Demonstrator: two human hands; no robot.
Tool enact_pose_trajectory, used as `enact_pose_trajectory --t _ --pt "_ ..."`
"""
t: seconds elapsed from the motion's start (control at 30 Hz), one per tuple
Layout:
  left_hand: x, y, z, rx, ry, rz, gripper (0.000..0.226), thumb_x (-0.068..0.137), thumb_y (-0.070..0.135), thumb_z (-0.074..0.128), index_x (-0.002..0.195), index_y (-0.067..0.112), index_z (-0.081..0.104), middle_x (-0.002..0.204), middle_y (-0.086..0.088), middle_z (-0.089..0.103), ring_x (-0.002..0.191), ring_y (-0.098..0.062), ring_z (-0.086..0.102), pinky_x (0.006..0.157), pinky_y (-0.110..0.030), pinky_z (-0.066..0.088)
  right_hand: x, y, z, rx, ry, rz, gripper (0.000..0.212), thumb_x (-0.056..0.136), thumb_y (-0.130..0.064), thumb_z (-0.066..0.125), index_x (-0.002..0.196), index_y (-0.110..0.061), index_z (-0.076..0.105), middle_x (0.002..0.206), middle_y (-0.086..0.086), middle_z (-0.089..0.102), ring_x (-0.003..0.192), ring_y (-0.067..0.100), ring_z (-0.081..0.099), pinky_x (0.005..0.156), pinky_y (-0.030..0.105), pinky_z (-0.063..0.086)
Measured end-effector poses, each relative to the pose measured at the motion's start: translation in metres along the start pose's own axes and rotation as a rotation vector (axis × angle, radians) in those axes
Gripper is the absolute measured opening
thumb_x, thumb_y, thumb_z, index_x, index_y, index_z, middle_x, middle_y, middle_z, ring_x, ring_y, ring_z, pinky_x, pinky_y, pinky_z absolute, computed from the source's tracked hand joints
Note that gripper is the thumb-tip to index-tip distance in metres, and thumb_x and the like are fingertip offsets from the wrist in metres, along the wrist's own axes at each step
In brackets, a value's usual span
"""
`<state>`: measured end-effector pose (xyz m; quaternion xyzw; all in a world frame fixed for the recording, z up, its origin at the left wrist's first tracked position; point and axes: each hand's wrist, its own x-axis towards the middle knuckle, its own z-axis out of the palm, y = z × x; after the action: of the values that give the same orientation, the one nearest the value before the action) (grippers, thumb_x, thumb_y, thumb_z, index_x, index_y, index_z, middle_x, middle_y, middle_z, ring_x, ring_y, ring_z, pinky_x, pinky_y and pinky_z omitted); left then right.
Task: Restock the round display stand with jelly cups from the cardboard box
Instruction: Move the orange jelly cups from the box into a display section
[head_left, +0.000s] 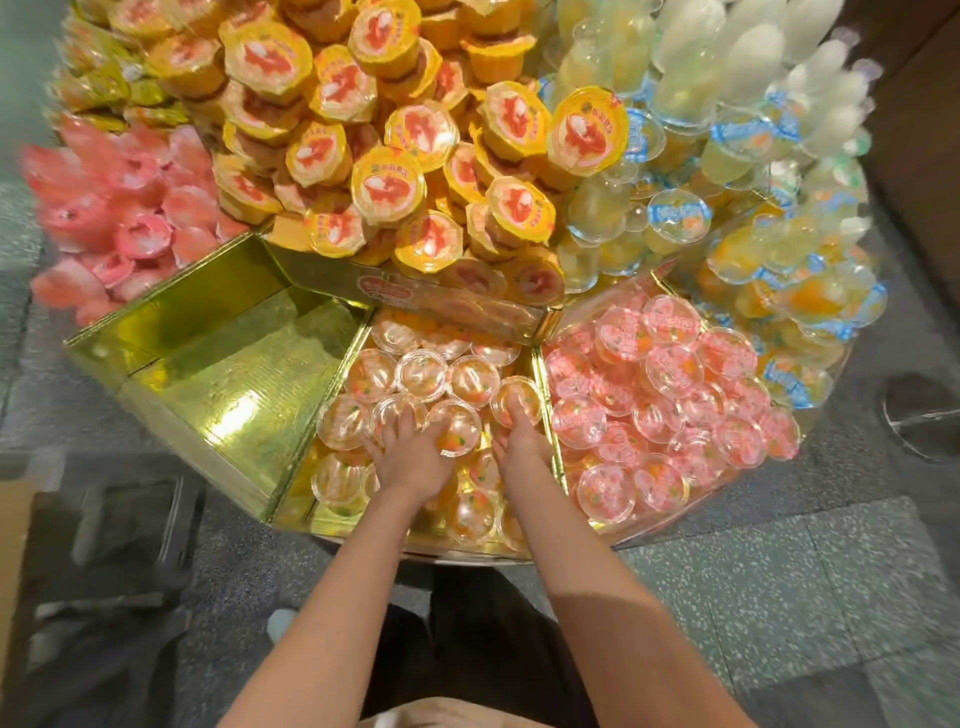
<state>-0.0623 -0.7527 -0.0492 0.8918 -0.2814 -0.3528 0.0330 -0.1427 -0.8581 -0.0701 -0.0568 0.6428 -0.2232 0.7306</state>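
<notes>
We note the left hand (415, 453) gripping a clear jelly cup (455, 426) and the right hand (521, 434) gripping another (519, 397), both in the display stand (218, 364) middle gold compartment, yellow-lidded cups (387, 179) beyond

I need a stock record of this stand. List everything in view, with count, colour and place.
orange jelly cups: many, clear with orange fruit, middle gold compartment
empty compartment: one, gold, left of the middle one
pink-lidded cups: many, pink, right compartment
yellow-lidded cups: many, yellow and red, heaped at centre top
pink packs: many, pink, left
pale bottles: many, whitish, top right
blue-lidded cups: many, clear and blue, right
left hand: on the orange cups
right hand: on the orange cups
</notes>
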Motion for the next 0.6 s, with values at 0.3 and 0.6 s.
enact_pose_trajectory --t 0.3,0.6 --pt "-0.003 -0.008 -0.007 -0.178 0.031 0.066 0.048 0.091 0.024 0.053 0.139 0.031 0.048 0.16 -0.01 0.014 0.147 -0.031 0.004 0.119 -0.05 0.002 -0.024 -0.002 0.002 -0.392 -0.025 0.009 0.056 0.087 -0.026 0.068 0.136 -0.006 0.049 0.113 0.012 0.058 0.1 0.025 0.059 0.082 0.03 0.054" --pt "-0.024 -0.056 -0.038 -0.478 0.059 0.198 0.032 0.093 0.015 0.057 0.124 0.021 0.062 0.136 -0.002 0.055 0.12 -0.019 0.054 0.096 -0.026 0.04 -0.092 0.014 0.041 -0.814 -0.277 -0.243 0.021 0.095 -0.004 0.04 0.101 -0.004 0.06 0.065 0.004 0.055 0.041 0.009 0.047 0.04 0.019 0.03"
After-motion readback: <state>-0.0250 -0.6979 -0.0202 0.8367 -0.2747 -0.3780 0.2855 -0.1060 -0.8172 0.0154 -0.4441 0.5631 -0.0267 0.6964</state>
